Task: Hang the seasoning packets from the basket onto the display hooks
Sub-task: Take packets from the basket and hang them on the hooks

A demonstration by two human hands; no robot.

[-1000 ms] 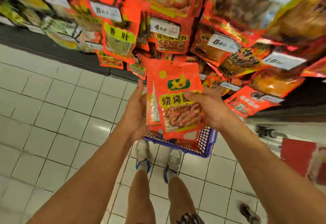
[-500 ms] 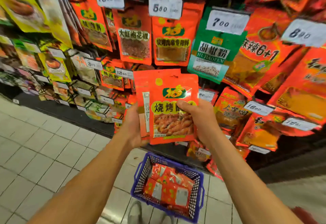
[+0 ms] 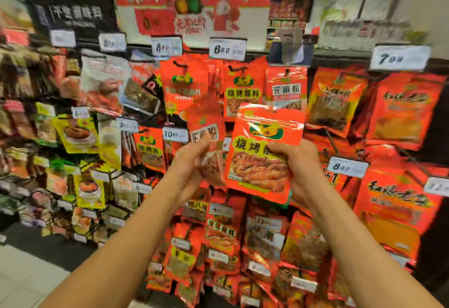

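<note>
Yellow and green packs (image 3: pixel 77 135) are seen hung at the blurred left of the display. At centre, a red seasoning packet (image 3: pixel 206 133) is pinched by the left hand (image 3: pixel 192 164), fingers curled on its lower part. Just beside it, a second red packet (image 3: pixel 262 154) is gripped at its right edge by the right hand (image 3: pixel 301 164), before the hooks' hanging rows.

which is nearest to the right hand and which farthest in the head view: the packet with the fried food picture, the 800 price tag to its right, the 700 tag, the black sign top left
1. Packet with the fried food picture: held in the right hand.
2. 800 price tag: just to its right.
3. 700 tag: upper right, high on the rack.
4. Black sign: far upper left.
</note>
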